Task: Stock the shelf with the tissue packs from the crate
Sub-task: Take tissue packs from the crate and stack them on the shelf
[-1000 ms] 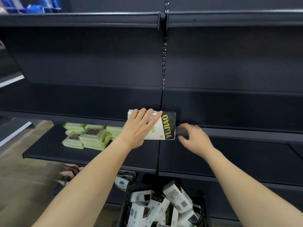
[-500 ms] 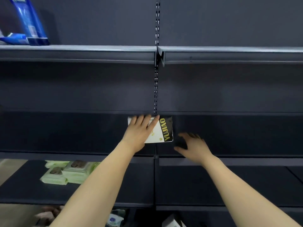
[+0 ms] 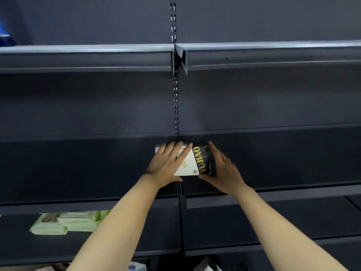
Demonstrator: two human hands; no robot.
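Two flat, straight-fingered hands [image 3: 195, 165] flanking white-and-black "YUJIAO" tissue pack [image 3: 192, 163] on shelf [image 3: 97, 173]

Hands: two, a left hand [image 3: 167, 164] and a right hand [image 3: 224, 170]
Tissue pack [image 3: 193, 161]: one, marked YUJIAO
Shelf boards: three levels in view, the middle shelf [image 3: 78, 173] among them
Green wipe packs [image 3: 66, 222]: a small pile, count unclear
Slotted upright [image 3: 175, 94]: one

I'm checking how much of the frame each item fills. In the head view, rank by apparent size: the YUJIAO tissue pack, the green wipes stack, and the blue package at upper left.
1. Green wipes stack, largest, partly hidden by the left arm.
2. YUJIAO tissue pack, half covered by the left hand.
3. Blue package, a cropped sliver; true size unclear.
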